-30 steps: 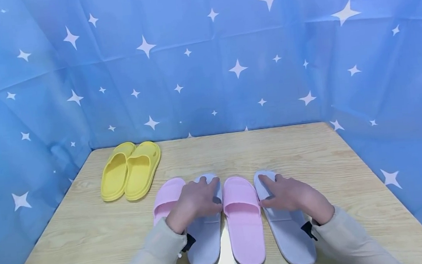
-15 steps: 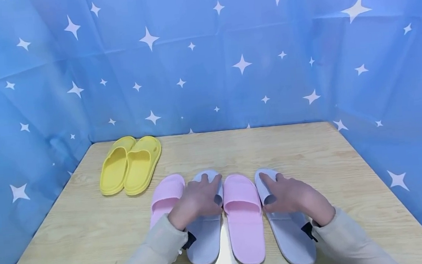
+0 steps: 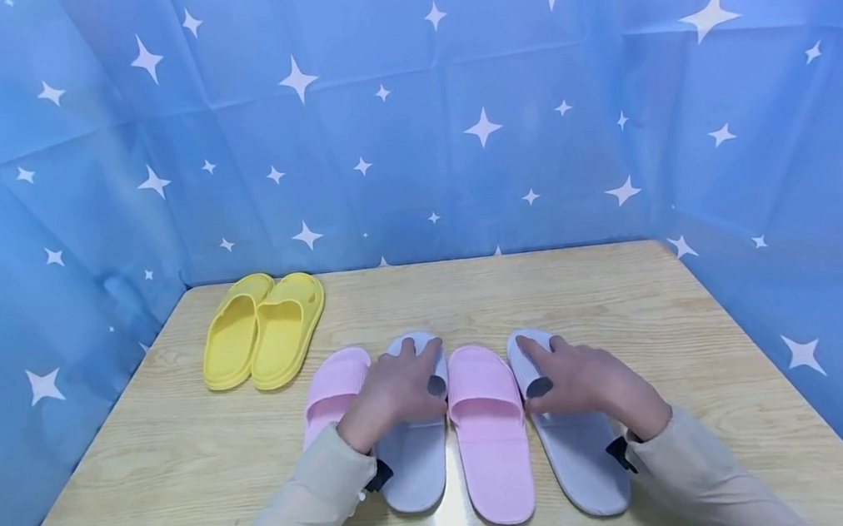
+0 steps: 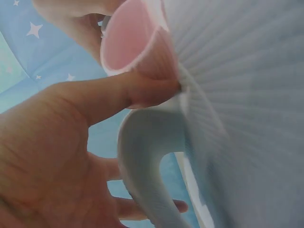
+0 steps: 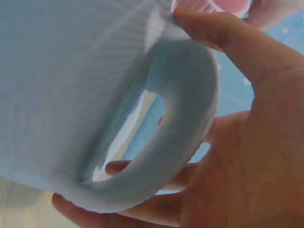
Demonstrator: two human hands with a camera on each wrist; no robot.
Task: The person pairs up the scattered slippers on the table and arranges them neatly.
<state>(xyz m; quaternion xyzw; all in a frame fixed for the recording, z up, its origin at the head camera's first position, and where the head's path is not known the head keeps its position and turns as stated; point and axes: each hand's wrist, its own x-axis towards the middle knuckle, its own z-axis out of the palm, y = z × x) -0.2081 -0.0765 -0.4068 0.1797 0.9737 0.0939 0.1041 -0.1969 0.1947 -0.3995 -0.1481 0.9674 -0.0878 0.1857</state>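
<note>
My left hand (image 3: 395,391) grips a grey-blue slipper (image 3: 417,468) by its strap. In the left wrist view the thumb (image 4: 137,90) lies at the strap's near edge, and fingertips show past the curved strap (image 4: 142,142). On the other side, my right hand (image 3: 590,378) holds the matching grey-blue slipper (image 3: 582,462) by its ribbed strap (image 5: 190,90), with fingers curled around it. Between the two lies a pink slipper (image 3: 494,457), toe pointing away. A second pink slipper (image 3: 337,379) sits left of the left hand, partly hidden by that arm.
A pair of yellow slippers (image 3: 278,346) lies side by side at the back left of the wooden table (image 3: 702,372). Blue cloth (image 3: 384,174) with white stars hangs behind the table and along both sides.
Both grey-blue slippers have shifted slightly away from the person, with both hands on them. The pink and yellow slippers keep their places on the table; the head view has tilted a little.
</note>
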